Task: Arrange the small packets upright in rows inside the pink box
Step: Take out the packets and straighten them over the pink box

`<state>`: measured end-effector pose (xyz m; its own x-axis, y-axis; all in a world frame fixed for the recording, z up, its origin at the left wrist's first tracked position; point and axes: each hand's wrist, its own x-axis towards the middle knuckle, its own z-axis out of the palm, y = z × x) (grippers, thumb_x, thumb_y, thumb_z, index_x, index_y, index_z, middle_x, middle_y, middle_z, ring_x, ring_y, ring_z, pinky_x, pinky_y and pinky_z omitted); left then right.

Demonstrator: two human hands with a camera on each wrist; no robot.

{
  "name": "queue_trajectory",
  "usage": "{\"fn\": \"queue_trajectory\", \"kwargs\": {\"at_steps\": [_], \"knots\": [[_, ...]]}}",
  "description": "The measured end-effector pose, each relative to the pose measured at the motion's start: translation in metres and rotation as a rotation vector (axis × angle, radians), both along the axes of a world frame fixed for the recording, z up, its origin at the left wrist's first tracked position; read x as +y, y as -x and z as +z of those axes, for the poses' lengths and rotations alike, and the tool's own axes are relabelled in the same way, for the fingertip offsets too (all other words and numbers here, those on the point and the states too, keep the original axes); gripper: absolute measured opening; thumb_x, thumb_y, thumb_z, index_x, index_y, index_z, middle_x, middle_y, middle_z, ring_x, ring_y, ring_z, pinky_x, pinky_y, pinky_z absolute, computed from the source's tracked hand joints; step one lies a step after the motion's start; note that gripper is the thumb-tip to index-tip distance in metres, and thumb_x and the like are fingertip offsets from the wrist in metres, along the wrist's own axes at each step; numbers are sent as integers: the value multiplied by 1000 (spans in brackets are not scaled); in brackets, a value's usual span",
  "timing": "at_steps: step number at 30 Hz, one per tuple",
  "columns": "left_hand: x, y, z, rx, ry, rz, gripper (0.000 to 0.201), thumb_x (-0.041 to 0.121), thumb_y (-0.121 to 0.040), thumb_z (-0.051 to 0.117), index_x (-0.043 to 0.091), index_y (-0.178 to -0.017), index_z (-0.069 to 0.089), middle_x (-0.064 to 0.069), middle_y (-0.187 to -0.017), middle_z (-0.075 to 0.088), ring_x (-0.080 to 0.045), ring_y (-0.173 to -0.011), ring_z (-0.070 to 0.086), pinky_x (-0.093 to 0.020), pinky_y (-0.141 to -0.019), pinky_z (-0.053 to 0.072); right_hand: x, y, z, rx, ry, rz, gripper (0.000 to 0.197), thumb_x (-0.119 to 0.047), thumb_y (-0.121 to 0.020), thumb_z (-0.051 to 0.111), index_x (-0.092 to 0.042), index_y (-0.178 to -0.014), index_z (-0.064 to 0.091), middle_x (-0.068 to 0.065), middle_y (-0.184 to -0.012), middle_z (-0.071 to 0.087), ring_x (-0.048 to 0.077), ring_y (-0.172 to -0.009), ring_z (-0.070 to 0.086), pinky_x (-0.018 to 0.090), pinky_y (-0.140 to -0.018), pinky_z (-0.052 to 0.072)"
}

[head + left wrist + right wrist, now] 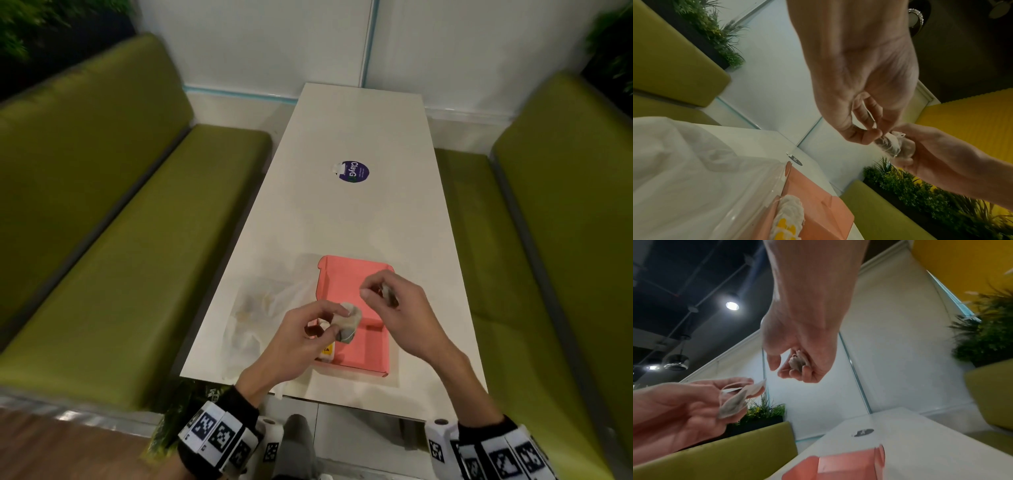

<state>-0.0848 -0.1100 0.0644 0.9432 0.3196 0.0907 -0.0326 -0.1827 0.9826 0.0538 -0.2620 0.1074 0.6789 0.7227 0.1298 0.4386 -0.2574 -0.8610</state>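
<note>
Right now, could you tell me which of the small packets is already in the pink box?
The white mesh packet with yellow marks, at the pink cardboard box's near-left corner; the other packets are held in the hands above.

pink box, white table, olive-green benches, purple sticker

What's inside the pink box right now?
In the pink box, one white packet with a yellow label sits at the near-left corner. The rest of the visible floor is bare pink. The left hand covers that corner, so any more packets there are hidden.
</note>
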Motion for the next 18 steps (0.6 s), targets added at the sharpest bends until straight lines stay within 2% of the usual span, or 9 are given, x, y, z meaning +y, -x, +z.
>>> {"fn": "queue_trajectory", "kwargs": {"at_steps": [1,3,5,8,10,11,14,16,18], "knots": [[1,0,-1,3,4,4,29,2,-90,62,28,-101,69,-2,-95,69,-26,-90,65,-53,-74,54,-3,4,-4,50,-35,-25,11,-16,-94,64,-26,-90,65,-9,-85,64,11,-71,52,25,-66,43],[2,-1,-1,5,21,9,31,0,-90,62,29,-100,69,-3,-96,69,-28,-90,65,-57,-73,53,-9,14,-12,131,-120,-83,8,-18,-94,63,-26,-95,64,-6,-94,66,17,-86,59,32,-77,47],[3,-1,-1,8,34,16,31,2,-91,63,30,-100,69,-4,-98,69,-32,-90,64,-60,-72,52,-13,25,-16,184,-204,-135,8,-26,-91,61,-26,-98,64,-6,-96,65,18,-94,59,31,-83,48],[1,-1,1,-4,35,21,24,7,-90,64,28,-101,70,-2,-99,69,-29,-90,66,-61,-73,52,-13,34,-19,245,-139,-107,18,-38,-87,63,-31,-104,63,-9,-94,63,17,-88,57,29,-80,48],[-1,-1,3,-13,36,3,17,15,-89,65,25,-103,69,-1,-97,69,-27,-90,66,-61,-74,53,-9,34,-21,255,-48,-61,13,-36,-88,68,-28,-98,67,-9,-87,64,16,-82,57,28,-75,47],[-2,-1,3,-12,36,-7,16,15,-90,65,21,-104,68,0,-96,69,-27,-90,67,-60,-74,53,-7,32,-23,257,-30,-61,9,-31,-88,71,-24,-93,68,-7,-81,64,17,-78,57,28,-72,47],[-4,-1,4,-8,43,-21,23,0,-90,64,16,-105,62,0,-96,68,-25,-88,67,-53,-70,56,-6,27,-28,257,-27,-89,5,-19,-87,73,-18,-82,71,-2,-73,64,22,-72,55,31,-67,45],[-3,-1,4,-2,48,-22,27,-3,-89,64,16,-106,56,-1,-98,66,-25,-85,67,-44,-65,54,-6,26,-30,249,-12,-73,7,-18,-87,73,-19,-80,71,-6,-72,66,14,-69,55,27,-66,45],[-2,-1,1,19,35,-3,29,-3,-88,66,15,-107,53,4,-101,63,-23,-84,66,-40,-63,52,-5,25,-33,218,11,-63,8,-19,-87,73,-20,-79,71,-7,-72,66,12,-68,55,23,-65,43]]}}
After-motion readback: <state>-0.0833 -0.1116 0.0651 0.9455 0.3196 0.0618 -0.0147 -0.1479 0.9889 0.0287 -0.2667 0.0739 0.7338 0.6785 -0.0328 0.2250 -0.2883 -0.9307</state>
